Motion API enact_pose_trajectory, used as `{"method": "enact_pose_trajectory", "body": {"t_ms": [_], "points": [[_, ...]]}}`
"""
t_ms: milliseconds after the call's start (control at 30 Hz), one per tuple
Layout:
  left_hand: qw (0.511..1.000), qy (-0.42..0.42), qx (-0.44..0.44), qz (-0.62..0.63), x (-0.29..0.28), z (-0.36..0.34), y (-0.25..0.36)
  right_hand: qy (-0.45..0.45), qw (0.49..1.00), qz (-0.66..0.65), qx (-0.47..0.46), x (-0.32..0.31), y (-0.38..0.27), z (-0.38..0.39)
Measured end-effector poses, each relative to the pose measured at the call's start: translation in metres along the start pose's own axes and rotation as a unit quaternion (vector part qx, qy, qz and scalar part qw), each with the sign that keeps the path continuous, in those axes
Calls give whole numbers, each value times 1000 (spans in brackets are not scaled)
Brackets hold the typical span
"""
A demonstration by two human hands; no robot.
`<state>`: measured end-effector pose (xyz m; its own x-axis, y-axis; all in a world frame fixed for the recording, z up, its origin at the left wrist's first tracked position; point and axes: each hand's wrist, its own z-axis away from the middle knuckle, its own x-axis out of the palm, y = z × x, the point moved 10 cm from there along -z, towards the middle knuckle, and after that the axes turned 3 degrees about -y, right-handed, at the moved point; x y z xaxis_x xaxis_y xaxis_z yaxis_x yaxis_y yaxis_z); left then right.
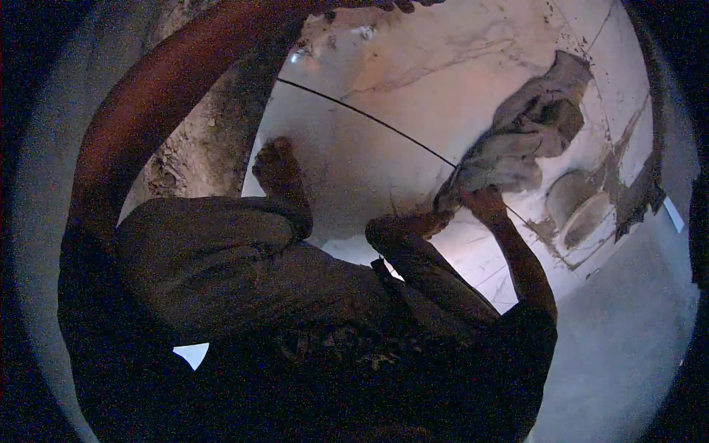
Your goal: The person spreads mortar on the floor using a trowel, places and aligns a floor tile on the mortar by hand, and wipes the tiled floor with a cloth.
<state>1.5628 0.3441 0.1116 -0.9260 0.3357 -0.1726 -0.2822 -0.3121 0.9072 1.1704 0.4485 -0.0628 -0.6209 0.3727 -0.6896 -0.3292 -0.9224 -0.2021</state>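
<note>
A crumpled grey cloth [509, 151] lies on the pale marbled floor to the right. My right hand [484, 204] is at its near end, fingers closed on the edge of the cloth, close to my right foot [428, 224]. Far forward reaches my left arm, and my left hand [391, 6] sits at the top edge of the picture. Most of that hand is cut off. Only dark finger shapes show over the floor, and I cannot make out whether they hold anything.
Two pale oval things [586, 220] lie right of the cloth, on dirt-smeared floor. A thin dark line [369, 118] crosses the marbled floor [413, 81]. My bare left foot [278, 162] rests on it. Rough, earthy ground [196, 151] borders the left side.
</note>
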Motion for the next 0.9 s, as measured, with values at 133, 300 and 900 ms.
{"method": "enact_pose_trajectory", "body": {"t_ms": [133,300,900], "points": [[996,11,81,-22,30,28,1,-23,994,-111,0,18,-68,-22],[987,105,25,118,125,124,-84,84,973,-139,-165,-73,-212,-145],[763,432,-140,460,279,257,-397,-13,925,-55,-375,4,-205,-49]]}}
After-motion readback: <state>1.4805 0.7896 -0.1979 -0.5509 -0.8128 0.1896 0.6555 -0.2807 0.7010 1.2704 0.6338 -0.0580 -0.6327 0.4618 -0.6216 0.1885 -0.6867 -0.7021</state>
